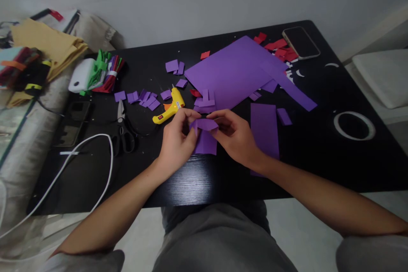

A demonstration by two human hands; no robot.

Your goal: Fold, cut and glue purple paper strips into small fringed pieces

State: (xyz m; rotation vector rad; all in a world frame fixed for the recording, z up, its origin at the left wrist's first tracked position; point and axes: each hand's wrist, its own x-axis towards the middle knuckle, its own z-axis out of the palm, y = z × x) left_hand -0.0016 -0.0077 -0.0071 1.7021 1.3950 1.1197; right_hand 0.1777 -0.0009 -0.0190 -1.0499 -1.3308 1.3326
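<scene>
A folded piece of purple paper (206, 141) is held between both hands above the black table. My left hand (181, 135) pinches its left edge between thumb and fingers. On the other side, my right hand (235, 136) grips the right edge, thumb in front. The upper part of the paper bends toward me with a crease across it. Just beyond the hands lie small folded purple strips (205, 101). A yellow glue gun (170, 106) rests on its side by my left hand. To the right of my right hand is a purple paper rectangle (264, 129).
Scissors (125, 131) and small purple pieces (148, 98) lie left. A large purple sheet (229, 72), red scraps (280, 51) and a phone (301, 42) are at the back right. A white ring (354, 126) lies right; a white cable (110, 165) loops over the left edge.
</scene>
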